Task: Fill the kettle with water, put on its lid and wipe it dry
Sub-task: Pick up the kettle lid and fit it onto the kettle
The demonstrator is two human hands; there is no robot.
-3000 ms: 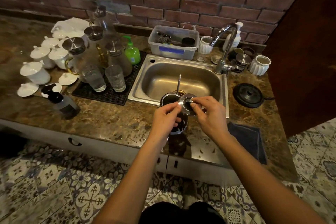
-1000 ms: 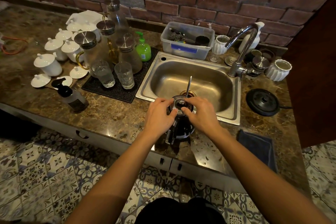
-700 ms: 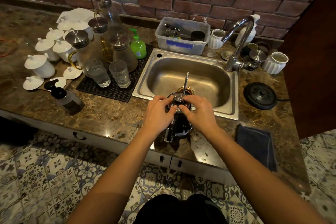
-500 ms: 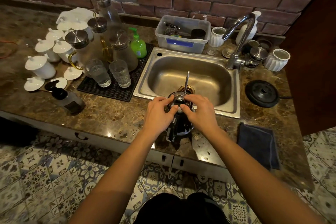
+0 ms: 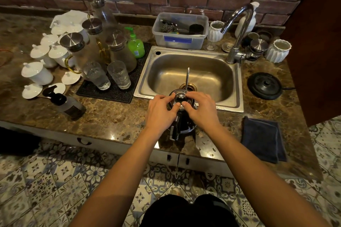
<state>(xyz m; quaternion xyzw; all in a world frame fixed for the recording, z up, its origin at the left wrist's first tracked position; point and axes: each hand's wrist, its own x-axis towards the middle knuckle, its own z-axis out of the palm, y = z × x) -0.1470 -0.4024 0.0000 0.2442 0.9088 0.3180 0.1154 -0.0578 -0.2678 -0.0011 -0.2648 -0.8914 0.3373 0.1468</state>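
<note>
Dark glass kettle with black handle (image 5: 181, 123) upright on brown marble counter (image 5: 110, 116), at near edge of steel sink (image 5: 234, 86). Round shiny steel lid (image 5: 180, 96) on top, pinched by left hand (image 5: 160, 111) and right hand (image 5: 202, 109) fingertips. Dark folded cloth (image 5: 263, 139) lying right.

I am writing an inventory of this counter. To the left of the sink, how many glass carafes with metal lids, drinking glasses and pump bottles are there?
Glass carafes with metal lids: 4
Drinking glasses: 2
Pump bottles: 2
Total: 8
</note>
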